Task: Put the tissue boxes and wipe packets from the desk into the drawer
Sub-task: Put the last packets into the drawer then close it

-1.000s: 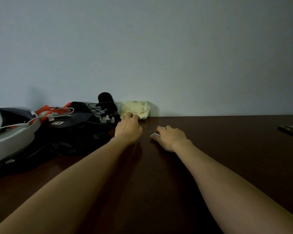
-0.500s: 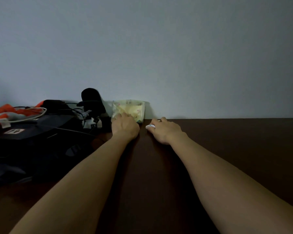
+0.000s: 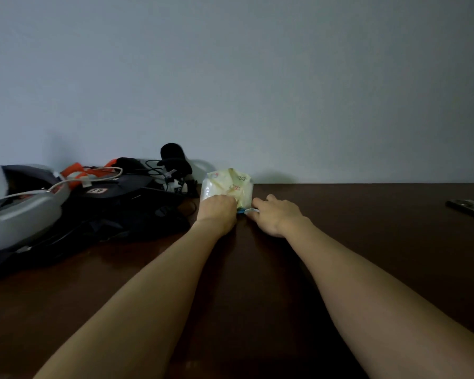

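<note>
Dim light falls on a dark brown desk (image 3: 367, 242) that runs back to a plain pale wall (image 3: 257, 77). Both bare forearms reach forward across the wood, and the two hands meet near the wall. Between them, and just beyond the knuckles, sits a soft yellowish wipe packet (image 3: 230, 186) with a clear crinkled wrapper, tilted up on its lower edge close to the wall. The left hand (image 3: 216, 210) is pressed against the packet's near left side with its fingers curled onto the wrapper, gripping it. The right hand (image 3: 275, 214) lies low on the desk just beside the packet's right corner, fingers bent around a small white and blue object (image 3: 251, 211) that touches the packet's bottom edge; what that object is cannot be made out. To the outside of the left hand lies a heap of dark gear (image 3: 115, 209) with cables, orange straps and a grey shell. Well out past the right hand rests a flat dark device (image 3: 469, 207).
</note>
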Tool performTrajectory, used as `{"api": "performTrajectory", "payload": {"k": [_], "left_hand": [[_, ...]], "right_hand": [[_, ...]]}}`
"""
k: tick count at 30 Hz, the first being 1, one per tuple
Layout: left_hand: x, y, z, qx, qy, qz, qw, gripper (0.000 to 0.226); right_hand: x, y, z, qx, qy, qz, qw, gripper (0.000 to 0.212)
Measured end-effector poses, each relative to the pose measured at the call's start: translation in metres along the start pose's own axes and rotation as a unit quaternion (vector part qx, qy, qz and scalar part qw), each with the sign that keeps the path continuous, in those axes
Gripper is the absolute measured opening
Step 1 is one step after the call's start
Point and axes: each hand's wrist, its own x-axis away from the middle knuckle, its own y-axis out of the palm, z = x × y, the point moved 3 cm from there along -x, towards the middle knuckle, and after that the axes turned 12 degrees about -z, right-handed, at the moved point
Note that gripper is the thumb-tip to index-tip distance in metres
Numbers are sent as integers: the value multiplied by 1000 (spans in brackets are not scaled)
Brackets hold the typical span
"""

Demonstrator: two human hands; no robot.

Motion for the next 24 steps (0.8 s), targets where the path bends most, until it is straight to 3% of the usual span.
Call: {"api": "performTrajectory", "payload": {"k": [5,9,12,15,18,21,24], "left_hand": [[114,-25,11,-12,0,-6,1000,21],[220,-46,16,10,10,9,1000,22],[300,-65,17,-7,22,100,995,28],[368,-84,15,104,-1,233,967,28],[414,-95,14,195,-10,283,939,24],[445,-72,4,225,-19,212,951,33],[459,-20,-11,310,-39,29,949,31]], "right_hand": [[110,12,-19,8,-24,8,1000,48],[206,25,-35,30,-78,75,994,35],[276,30,-43,25,-106,152,982,31],[336,39,-45,-57,-135,268,952,38],[376,60,-47,-207,-178,251,929,39],[390,90,-44,-328,-174,147,917,33],[388,128,-35,-425,-125,101,891,26]]}}
